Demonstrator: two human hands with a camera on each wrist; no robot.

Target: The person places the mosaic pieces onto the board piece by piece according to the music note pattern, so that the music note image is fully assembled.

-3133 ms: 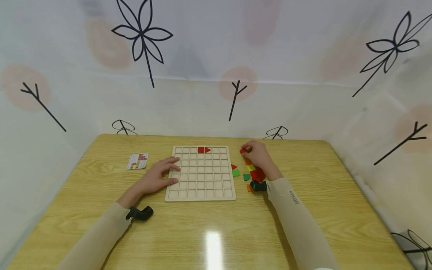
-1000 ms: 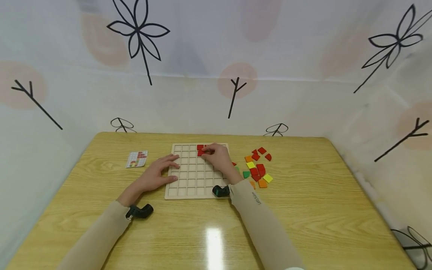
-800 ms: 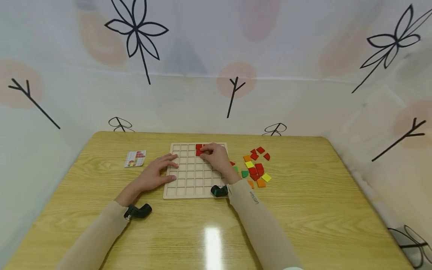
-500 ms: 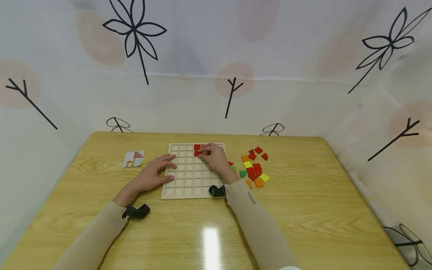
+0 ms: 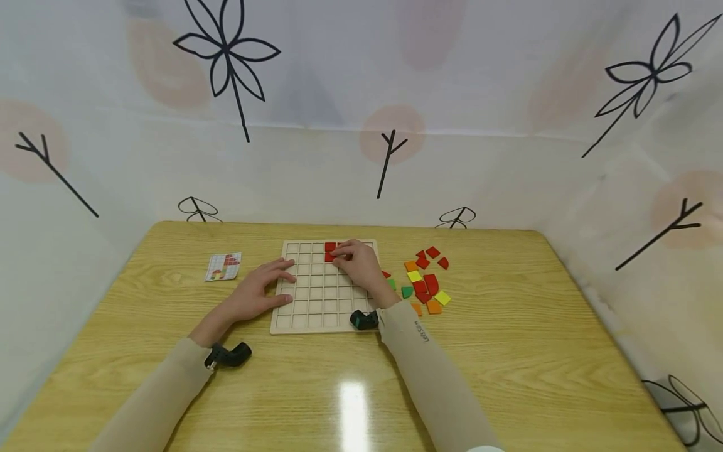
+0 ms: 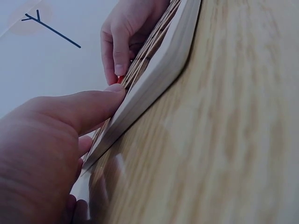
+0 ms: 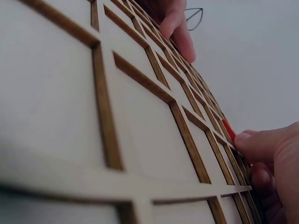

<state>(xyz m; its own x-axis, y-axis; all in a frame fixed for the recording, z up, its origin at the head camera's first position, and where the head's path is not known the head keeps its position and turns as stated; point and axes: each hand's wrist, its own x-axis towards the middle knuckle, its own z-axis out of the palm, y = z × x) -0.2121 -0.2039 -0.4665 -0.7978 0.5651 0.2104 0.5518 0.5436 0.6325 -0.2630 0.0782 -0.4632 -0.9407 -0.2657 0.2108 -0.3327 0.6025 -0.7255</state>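
A wooden grid board point(image 5: 307, 314) lies on the table. My left hand point(image 5: 257, 292) rests at its left edge, fingers spread over the rim; in the left wrist view its thumb point(image 6: 105, 102) lies on the board's side. My right hand point(image 5: 364, 267) reaches over the board's far part and pinches a red tile point(image 5: 329, 257) with thumb and fingertips in the second row. This red tile point(image 7: 229, 129) also shows at the thumb tip in the right wrist view. Just behind it, a red square tile point(image 5: 330, 247) sits in the top row. My right hand hides the cells to the right.
Right of the board lie several loose tiles: red ones like a quarter-round point(image 5: 443, 263), a yellow square point(image 5: 443, 298), an orange square point(image 5: 433, 307) and a green rounded tile point(image 5: 407, 292). A printed pattern card point(image 5: 223, 267) lies left of the board. A patterned cloth wall point(image 5: 316, 169) stands behind the table.
My right hand has moved left from the loose tiles to the board, bringing a red tile to the second row. Over the last second both hands stay nearly still.
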